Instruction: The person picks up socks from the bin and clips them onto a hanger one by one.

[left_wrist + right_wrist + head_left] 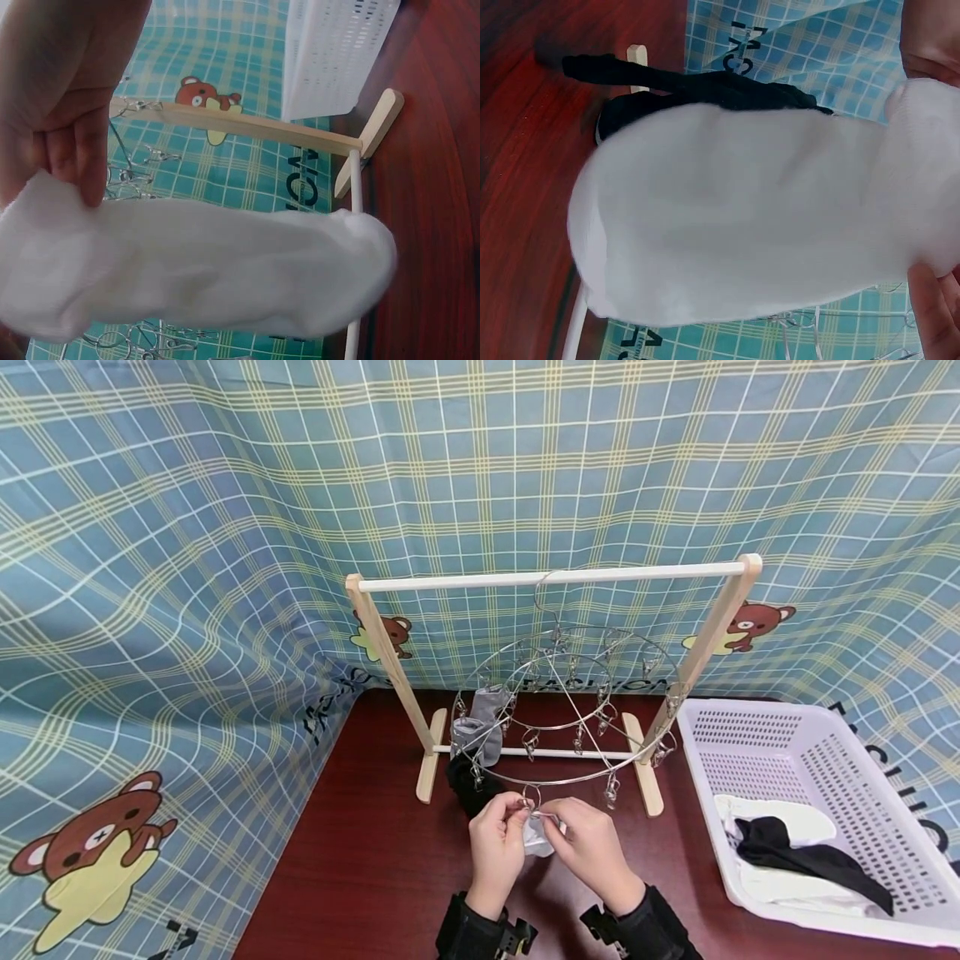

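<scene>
Your left hand and right hand pinch the white sock by its cuff below the hanger, apparently at a clip.

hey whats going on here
A person holds a white sock by its cuff with the fingers of the left hand and right hand, close to the front edge of a round wire hanger. The hanger hangs from a wooden rack. Gray fabric and black fabric hang at its left side. A white basket on the right holds more white and black fabric.
</scene>
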Demonstrator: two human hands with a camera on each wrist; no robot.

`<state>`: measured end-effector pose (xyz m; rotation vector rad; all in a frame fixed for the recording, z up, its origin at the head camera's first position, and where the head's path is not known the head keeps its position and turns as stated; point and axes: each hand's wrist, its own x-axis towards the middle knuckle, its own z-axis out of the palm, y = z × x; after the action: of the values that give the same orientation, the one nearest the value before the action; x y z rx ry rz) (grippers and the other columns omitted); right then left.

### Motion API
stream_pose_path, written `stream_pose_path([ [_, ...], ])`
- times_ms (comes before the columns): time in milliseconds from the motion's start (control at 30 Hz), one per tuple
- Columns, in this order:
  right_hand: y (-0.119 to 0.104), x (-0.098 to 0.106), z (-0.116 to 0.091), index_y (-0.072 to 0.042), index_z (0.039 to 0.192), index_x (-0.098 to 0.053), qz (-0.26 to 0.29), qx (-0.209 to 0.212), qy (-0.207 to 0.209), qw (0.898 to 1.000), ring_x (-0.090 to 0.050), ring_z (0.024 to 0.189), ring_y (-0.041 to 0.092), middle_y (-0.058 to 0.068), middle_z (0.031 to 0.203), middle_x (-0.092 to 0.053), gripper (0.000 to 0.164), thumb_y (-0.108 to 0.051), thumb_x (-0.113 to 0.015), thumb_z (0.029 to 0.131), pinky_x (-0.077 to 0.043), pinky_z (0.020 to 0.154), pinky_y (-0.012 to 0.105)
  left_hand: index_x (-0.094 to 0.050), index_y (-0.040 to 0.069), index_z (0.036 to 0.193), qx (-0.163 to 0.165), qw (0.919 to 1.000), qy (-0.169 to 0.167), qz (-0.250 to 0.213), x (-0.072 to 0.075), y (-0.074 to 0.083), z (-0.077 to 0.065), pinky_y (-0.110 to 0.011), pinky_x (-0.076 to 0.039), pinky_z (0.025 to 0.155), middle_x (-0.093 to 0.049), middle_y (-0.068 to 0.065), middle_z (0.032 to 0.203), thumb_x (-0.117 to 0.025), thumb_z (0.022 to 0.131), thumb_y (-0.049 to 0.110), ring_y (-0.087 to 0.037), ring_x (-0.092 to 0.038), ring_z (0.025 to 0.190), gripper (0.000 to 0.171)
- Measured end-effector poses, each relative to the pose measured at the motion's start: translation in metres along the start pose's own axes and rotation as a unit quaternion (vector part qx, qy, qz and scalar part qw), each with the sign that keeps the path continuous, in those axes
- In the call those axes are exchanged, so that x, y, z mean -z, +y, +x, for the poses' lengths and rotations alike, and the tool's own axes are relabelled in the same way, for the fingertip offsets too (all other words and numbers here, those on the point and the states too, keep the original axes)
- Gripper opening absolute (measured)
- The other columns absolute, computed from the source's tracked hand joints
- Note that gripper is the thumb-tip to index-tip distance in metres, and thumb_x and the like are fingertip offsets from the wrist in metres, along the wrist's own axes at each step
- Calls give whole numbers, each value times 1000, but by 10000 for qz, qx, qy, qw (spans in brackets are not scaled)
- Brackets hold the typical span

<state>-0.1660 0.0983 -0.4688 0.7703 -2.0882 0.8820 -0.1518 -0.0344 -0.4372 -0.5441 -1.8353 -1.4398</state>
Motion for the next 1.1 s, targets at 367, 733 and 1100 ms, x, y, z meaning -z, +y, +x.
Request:
stream_pose_path([
  [367, -4, 1, 1, -10, 81, -64, -76, 42, -32, 10000, -58, 67, 9, -3, 75, -62, 8, -14, -57, 82, -47, 55, 22, -54, -11, 80, 30, 10000, -7, -88, 1, 3, 0, -24, -50, 53, -59, -20, 72, -58, 64, -27, -24, -59, 64, 23],
  [733, -17, 15, 16, -4, 84, -65, -20, 720, 560, 9958, -59, 75, 16, 4, 83, -63, 21, -16, -48, 89, -49, 67, 23, -58, -11, 92, 317, 9993, 159, 88, 3, -4, -5, -13, -37, 36, -58, -19, 75, -59, 67, -23, -24, -56, 65, 28],
  [1100, -16, 54, 51, 9, 74, -63, 178, 1783, 1710, 9688, -56, 72, 33, 21, 80, -61, 23, -8, -54, 86, -47, 77, 28, -58, -7, 100, 355, 9984, 425, 120, 8, -34, -16, -13, -39, 37, -60, -16, 82, -59, 74, -15, -22, -57, 72, 27],
])
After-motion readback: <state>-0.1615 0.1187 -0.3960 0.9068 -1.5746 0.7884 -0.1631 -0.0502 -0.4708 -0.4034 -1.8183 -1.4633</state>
